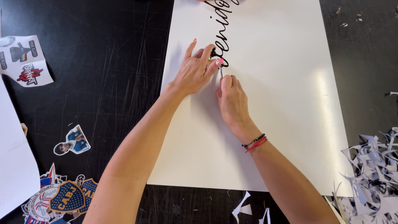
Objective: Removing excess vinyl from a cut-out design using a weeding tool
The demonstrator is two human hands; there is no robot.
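Observation:
A large white sheet (282, 108) lies on a black scratched table (103, 83). Black cursive vinyl lettering (223, 25) runs along the sheet's upper part. My left hand (195, 70) rests flat on the sheet, its fingertips pressing the end of the lettering. My right hand (232, 99) is closed on a thin metal tool (221, 72), whose tip touches the lettering just below my left index finger. Dark and red bracelets (255, 143) circle my right wrist.
Several stickers (72, 143) lie on the table's left side, with a cluster of round crest stickers (62, 199) at the bottom left and a white sticker sheet (25, 60) at the upper left. A pile of grey cut scraps (373, 174) sits at the right.

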